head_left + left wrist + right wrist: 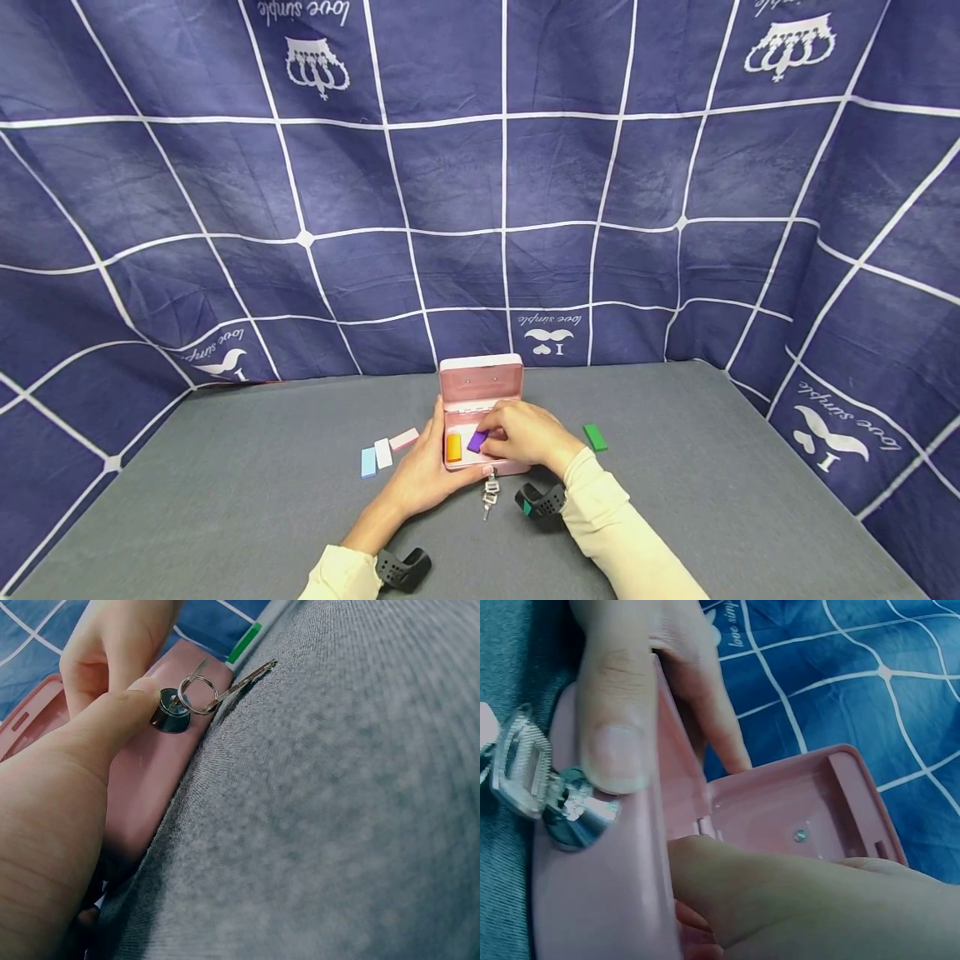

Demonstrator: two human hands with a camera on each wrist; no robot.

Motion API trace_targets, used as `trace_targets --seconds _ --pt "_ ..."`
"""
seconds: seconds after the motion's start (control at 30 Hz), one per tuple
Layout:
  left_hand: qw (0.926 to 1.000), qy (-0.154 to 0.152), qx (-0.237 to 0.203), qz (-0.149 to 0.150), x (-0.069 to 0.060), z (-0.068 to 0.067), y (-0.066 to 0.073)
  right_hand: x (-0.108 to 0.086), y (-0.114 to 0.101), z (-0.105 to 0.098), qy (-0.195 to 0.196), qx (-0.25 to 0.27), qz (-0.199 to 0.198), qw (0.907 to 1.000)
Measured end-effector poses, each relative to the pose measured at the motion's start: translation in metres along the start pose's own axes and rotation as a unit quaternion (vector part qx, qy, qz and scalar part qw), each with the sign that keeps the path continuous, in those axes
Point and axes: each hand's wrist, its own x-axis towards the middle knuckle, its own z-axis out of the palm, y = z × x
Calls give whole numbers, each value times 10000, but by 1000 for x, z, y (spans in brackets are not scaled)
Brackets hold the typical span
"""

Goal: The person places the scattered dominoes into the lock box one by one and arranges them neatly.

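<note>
A pink metal box (pixel 480 385) stands on the table with its hinged lid raised. My left hand (pixel 425 473) grips the box at its left side, the thumb pressing on the front wall beside the silver lock (pixel 172 716). From that lock hangs a ring with keys (pixel 490 498). Inside the box lies an orange block (pixel 453 447). Next to it, my right hand (pixel 527 433) pinches a purple block (pixel 475 442) between thumb and fingers. In the right wrist view, the right fingertips are hidden behind the box's front wall.
Left of the box lie a light blue block (pixel 368 462), a white block (pixel 383 453) and a pink block (pixel 404 439) on the grey tabletop (pixel 247 492). A green block (pixel 595 437) lies to the right. Behind the table hangs a blue cloth (pixel 450 183) with white lines.
</note>
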Motion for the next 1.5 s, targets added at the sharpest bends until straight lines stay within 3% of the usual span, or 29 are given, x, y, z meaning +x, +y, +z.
trace_targets --seconds 0.4,1.5 --pt "9999 -37 68 -140 0 0 0 1 2 -11 183 379 50 9991" --pt "10000 2 7 -86 -1 0 1 -2 5 -14 203 292 296 9989"
